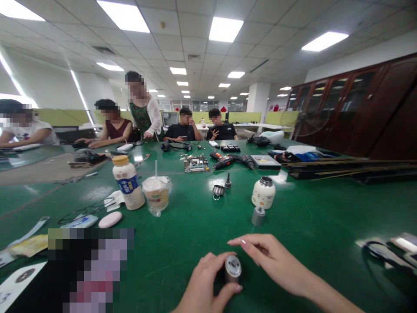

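Observation:
My left hand (210,282) is wrapped round the side of a small silver metal cylinder (233,269), thumb in front and fingers behind, near the table's front edge. The cylinder is upright, its round top showing. Just above and to the right of it, my right hand (267,258) hovers with its fingers stretched to the left and nothing in them. Farther off, a similar grey cylinder (258,216) stands in front of a cream-coloured bottle (263,193) with an open neck. A small metal cup-like part (218,190) and a dark fitting (228,181) are beyond, near the middle.
On the green table (192,230) are a plastic bottle (130,187), a drink cup with straw (156,195), a pink oval object (110,220), a circuit board (196,163) and power drills (223,161). Cables lie at the right. Several people are around the far side.

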The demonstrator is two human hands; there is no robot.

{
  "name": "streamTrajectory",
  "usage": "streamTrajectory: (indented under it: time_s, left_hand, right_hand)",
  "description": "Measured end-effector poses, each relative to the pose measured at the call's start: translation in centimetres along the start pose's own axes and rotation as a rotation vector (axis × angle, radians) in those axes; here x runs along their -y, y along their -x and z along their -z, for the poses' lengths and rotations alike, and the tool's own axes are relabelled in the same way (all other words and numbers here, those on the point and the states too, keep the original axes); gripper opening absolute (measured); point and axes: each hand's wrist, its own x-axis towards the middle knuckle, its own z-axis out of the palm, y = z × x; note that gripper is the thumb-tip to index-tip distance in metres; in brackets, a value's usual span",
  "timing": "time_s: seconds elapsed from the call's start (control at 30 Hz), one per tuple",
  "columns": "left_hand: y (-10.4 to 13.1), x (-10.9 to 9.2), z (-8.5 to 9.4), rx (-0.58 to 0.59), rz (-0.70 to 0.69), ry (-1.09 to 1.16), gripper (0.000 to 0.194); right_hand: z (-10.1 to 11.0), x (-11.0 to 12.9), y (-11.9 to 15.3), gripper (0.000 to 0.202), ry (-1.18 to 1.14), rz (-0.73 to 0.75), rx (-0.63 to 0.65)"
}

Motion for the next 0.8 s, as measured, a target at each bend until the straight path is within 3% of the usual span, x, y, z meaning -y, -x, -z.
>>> streamTrajectory:
  time_s: [0.1, 0.23, 0.43, 0.6, 0.8]
  left_hand:
    - [-0.11, -0.2, 0.05, 0.007, 0.007, -0.003, 0.048]
    - [-0.12, -0.33, 0.09, -0.013, 0.025, 0.006, 0.044]
    - [0.01, -0.19, 0.04, -0.007, -0.006, -0.003, 0.047]
    - [0.02, -0.04, -0.1, -0.033, 0.001, -0.016, 0.044]
    - [-0.05, 0.13, -0.17, -0.02, -0.006, -0.018, 0.046]
  right_hand:
    - [-0.12, -0.17, 0.13, 0.054, 0.052, 0.021, 0.006]
    - [0.14, -0.38, 0.07, 0.063, 0.049, 0.017, -0.107]
    - [-0.04, -0.28, 0.01, 0.049, 0.0, 0.015, 0.003]
    - [-0.02, -0.7, -0.07, 0.06, 0.008, 0.028, -0.099]
    - [-0.1, -0.97, 0.19, 0.035, 0.027, -0.029, 0.064]
